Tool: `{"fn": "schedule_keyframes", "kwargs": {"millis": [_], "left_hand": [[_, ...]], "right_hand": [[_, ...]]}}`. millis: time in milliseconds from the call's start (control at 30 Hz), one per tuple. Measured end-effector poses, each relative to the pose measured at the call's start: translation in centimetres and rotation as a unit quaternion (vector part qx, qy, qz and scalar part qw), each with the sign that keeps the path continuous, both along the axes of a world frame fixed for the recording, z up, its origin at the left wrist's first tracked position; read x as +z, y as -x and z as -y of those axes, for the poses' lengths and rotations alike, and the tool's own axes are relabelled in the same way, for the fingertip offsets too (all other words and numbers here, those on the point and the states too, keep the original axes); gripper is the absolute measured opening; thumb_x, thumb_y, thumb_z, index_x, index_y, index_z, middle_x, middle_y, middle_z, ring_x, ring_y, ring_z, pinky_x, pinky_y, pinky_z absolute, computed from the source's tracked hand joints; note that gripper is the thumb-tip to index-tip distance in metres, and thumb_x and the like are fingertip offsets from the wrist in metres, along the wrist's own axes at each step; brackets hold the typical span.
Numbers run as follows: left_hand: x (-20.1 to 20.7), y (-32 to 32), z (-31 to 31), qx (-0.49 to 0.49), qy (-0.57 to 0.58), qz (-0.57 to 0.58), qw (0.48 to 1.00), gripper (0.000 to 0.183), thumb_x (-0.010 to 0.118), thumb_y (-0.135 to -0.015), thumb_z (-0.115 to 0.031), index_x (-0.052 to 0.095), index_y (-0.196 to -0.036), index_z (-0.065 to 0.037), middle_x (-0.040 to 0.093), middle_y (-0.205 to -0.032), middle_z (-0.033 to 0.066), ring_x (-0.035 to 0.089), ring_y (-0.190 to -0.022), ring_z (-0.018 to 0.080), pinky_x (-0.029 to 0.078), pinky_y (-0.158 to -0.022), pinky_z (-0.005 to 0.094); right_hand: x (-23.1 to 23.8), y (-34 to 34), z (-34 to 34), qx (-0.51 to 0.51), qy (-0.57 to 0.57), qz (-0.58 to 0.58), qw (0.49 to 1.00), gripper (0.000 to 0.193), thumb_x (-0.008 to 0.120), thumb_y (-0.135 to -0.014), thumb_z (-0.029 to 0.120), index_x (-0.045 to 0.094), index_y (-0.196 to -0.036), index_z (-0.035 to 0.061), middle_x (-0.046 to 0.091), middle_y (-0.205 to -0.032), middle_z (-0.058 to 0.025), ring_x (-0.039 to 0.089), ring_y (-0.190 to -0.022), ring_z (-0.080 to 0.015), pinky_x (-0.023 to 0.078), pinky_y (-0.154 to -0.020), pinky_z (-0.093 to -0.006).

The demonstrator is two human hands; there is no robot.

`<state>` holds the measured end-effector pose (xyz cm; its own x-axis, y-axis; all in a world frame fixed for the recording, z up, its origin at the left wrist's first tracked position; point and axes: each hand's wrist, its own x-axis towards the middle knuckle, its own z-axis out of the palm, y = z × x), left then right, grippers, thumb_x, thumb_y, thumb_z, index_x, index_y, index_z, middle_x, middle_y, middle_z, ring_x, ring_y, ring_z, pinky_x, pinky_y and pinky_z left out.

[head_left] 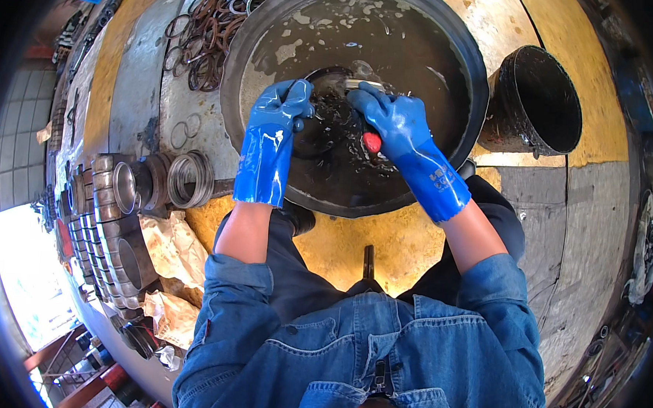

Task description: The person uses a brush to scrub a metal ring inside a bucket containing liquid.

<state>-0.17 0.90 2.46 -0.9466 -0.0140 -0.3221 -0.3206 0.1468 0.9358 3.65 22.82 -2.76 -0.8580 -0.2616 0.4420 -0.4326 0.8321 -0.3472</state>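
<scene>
A wide round metal basin (234, 59) of murky brown liquid stands before me. Both my hands wear long blue rubber gloves and work over its middle. My left hand (282, 107) is closed at the edge of a dark, wet ring (327, 72), which lies partly under the liquid. Curled round a tool with a red handle end (372, 142), my right hand (397, 119) is on the ring's other side. A pale ridged piece (364, 84) shows beyond its fingers; whether it belongs to the tool I cannot tell. Ripples and splashes surround the ring.
A black bucket (542, 104) stands tilted right of the basin. Brown and dark rings (209, 39) lie heaped at the far left. Stacked metal rings (190, 180) and crumpled brown paper (172, 251) are at the left. Worn yellow and grey boards make up the floor (562, 209).
</scene>
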Motion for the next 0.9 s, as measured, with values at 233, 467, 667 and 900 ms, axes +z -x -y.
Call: {"fn": "schedule_keyframes", "kwargs": {"millis": [233,467,667,900], "left_hand": [[-1.4,0.0,0.1,0.0,-0.102,-0.038,0.994,0.035,0.071,-0.097,-0.031,0.068,-0.116,-0.002,0.063,-0.073,0.0008,0.048,-0.055,0.0055,0.037,-0.051,0.0199],[-2.7,0.2,0.3,0.004,-0.157,-0.046,0.987,0.035,0.07,-0.098,-0.03,0.068,-0.117,-0.001,0.062,-0.072,0.0004,0.047,-0.054,0.0056,0.036,-0.05,0.0201],[-1.6,0.2,-0.2,-0.01,-0.148,-0.031,0.988,0.033,0.069,-0.099,-0.027,0.067,-0.118,-0.001,0.06,-0.07,0.0001,0.046,-0.053,0.006,0.034,-0.047,0.0201],[-1.1,0.6,0.2,0.0,-0.095,-0.017,0.995,0.029,0.069,-0.097,-0.023,0.067,-0.118,-0.002,0.062,-0.075,0.0004,0.051,-0.059,0.006,0.034,-0.047,0.0198]], "right_hand": [[-3.0,0.4,0.4,-0.121,0.35,0.419,0.829,0.031,0.071,-0.089,0.035,0.076,-0.106,0.0101,0.076,-0.098,-0.0151,0.072,-0.088,-0.0274,0.056,-0.08,-0.0381],[-1.6,-2.4,2.9,-0.002,0.716,0.478,0.51,0.031,0.068,-0.097,0.019,0.07,-0.121,-0.0008,0.074,-0.109,-0.0104,0.07,-0.082,-0.0165,0.056,-0.075,-0.0276],[-1.8,-1.2,2.5,-0.004,0.597,0.468,0.652,0.031,0.073,-0.094,0.024,0.073,-0.113,0.0005,0.075,-0.098,-0.0086,0.07,-0.084,-0.016,0.057,-0.079,-0.0302],[-2.7,-0.9,1.3,-0.082,0.18,0.191,0.961,0.022,0.07,-0.088,0.026,0.074,-0.109,0.0219,0.075,-0.105,-0.01,0.07,-0.098,-0.0352,0.056,-0.086,-0.0446]]}}
